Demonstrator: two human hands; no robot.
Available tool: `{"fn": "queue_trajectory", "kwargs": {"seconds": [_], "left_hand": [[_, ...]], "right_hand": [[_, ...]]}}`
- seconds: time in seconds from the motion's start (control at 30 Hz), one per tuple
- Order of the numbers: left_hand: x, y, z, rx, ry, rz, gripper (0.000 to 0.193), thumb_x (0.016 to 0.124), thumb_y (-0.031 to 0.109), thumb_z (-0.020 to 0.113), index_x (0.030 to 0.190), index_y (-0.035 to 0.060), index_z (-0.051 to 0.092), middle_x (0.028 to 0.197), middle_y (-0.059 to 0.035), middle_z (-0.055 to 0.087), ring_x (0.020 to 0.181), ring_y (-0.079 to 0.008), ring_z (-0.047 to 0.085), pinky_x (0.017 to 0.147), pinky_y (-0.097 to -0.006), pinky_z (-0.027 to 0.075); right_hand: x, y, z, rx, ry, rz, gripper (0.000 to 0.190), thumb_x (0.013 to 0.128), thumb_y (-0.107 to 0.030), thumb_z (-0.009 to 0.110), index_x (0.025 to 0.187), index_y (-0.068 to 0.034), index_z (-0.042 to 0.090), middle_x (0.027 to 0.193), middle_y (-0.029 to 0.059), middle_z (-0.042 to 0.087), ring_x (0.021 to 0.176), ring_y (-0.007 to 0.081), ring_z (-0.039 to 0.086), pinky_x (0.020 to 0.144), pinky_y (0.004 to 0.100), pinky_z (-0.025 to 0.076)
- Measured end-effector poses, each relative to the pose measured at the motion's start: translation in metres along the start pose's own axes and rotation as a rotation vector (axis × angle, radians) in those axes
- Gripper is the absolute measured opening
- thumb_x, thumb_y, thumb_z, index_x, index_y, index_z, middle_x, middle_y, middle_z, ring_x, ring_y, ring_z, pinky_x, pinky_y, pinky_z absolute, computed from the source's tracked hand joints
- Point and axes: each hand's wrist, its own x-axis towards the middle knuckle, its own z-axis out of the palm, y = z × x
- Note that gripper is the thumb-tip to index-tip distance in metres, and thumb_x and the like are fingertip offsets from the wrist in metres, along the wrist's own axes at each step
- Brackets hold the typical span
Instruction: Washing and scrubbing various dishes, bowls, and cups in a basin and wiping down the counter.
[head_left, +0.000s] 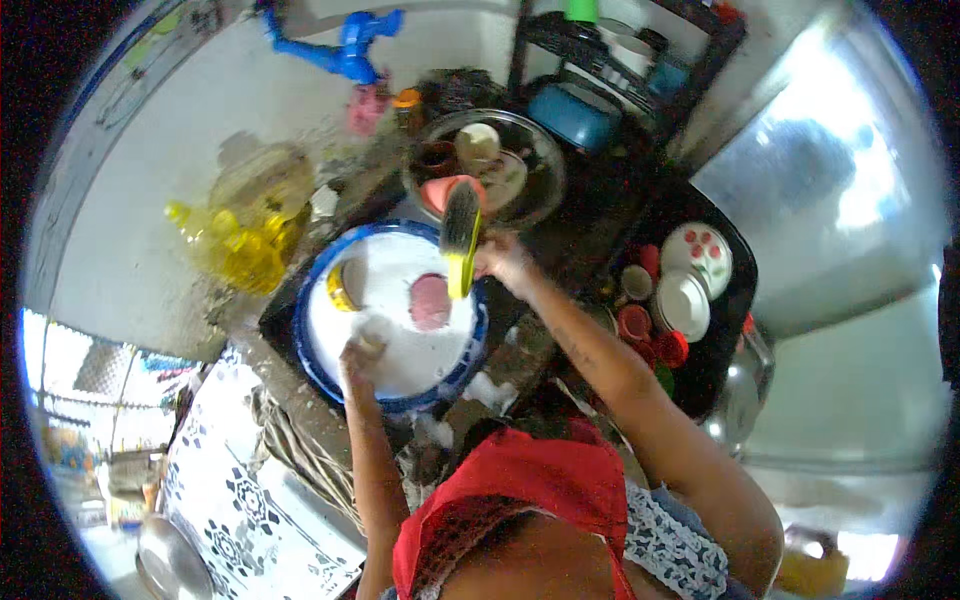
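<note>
Before me a round basin with a blue rim (306, 352) is filled with white suds. My right hand (508, 261) grips a yellow-green scrub brush (460, 247) with dark bristles, raised over the basin's right side. Foam covers much of my left hand (365, 351), which is low over the suds near the basin's front left. Blur and foam hide whether it holds anything. In the suds float or lie a round pink item (430, 301) and a yellow-edged container (342, 288), both partly sunk.
Behind the basin stands a large round metal vessel (556, 169) with cups, including a pink one (442, 192). At right, a black tub (731, 367) holds plates and several cups. Yellow plastic bottles (251, 255) stand at left, beneath a blue tap (360, 45). A cloth (300, 450) hangs at front left.
</note>
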Motion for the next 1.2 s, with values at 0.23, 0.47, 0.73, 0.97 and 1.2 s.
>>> {"fn": "queue_trajectory", "kwargs": {"seconds": [0.23, 0.47, 0.73, 0.97, 1.2], "left_hand": [[-0.025, -0.012, -0.050, -0.099, 0.080, 0.083, 0.027, 0.080, 0.022, 0.046, 0.091, -0.0012, 0.055, 0.091, -0.0202, 0.060, 0.083, -0.0285, 0.060, 0.074, -0.0384, 0.050], [-0.001, -0.017, -0.054, -0.015, 0.024, 0.090, 0.043, 0.085, 0.031, 0.043, 0.111, -0.0026, 0.050, 0.102, -0.0162, 0.056, 0.088, -0.0275, 0.056, 0.078, -0.0406, 0.047], [0.006, -0.016, -0.031, 0.064, 0.271, -0.163, 0.042, 0.090, 0.037, 0.038, 0.096, -0.0009, 0.056, 0.074, -0.0103, 0.060, 0.059, -0.0220, 0.057, 0.053, -0.0342, 0.049], [0.078, -0.046, 0.002, 0.444, -0.093, 0.028, 0.043, 0.087, 0.036, 0.040, 0.110, 0.0030, 0.054, 0.079, -0.0071, 0.055, 0.066, -0.0183, 0.050, 0.062, -0.0338, 0.045], [0.008, -0.088, -0.071, -0.545, 0.210, 0.042, 0.039, 0.090, 0.026, 0.032, 0.117, 0.0013, 0.045, 0.107, -0.0160, 0.053, 0.092, -0.0262, 0.052, 0.078, -0.0388, 0.045]], "right_hand": [[0.205, -0.085, 0.017, 0.029, 0.129, -0.017, 0.014, 0.073, -0.015, 0.061, 0.081, -0.005, 0.055, 0.069, 0.0066, 0.057, 0.054, 0.0155, 0.055, 0.050, 0.0273, 0.049], [0.326, -0.099, -0.018, -0.352, -0.103, -0.184, 0.023, 0.074, -0.013, 0.065, 0.091, 0.000, 0.055, 0.084, 0.0073, 0.056, 0.069, 0.0153, 0.055, 0.067, 0.0330, 0.051], [0.035, 0.012, 0.120, -1.320, -0.932, -0.251, 0.058, 0.078, -0.048, 0.058, 0.120, -0.009, 0.048, 0.131, 0.0218, 0.036, 0.111, 0.0331, 0.044, 0.094, 0.0450, 0.034], [0.111, 0.278, 0.031, -2.458, -0.664, 0.308, 0.044, 0.080, -0.022, 0.048, 0.120, -0.005, 0.042, 0.115, 0.0221, 0.043, 0.103, 0.0316, 0.044, 0.090, 0.0460, 0.034], [-0.056, 0.169, 0.219, -1.030, -0.053, -0.470, 0.036, 0.089, -0.027, 0.039, 0.114, -0.004, 0.051, 0.121, 0.0142, 0.048, 0.116, 0.0331, 0.039, 0.098, 0.0461, 0.027]]}}
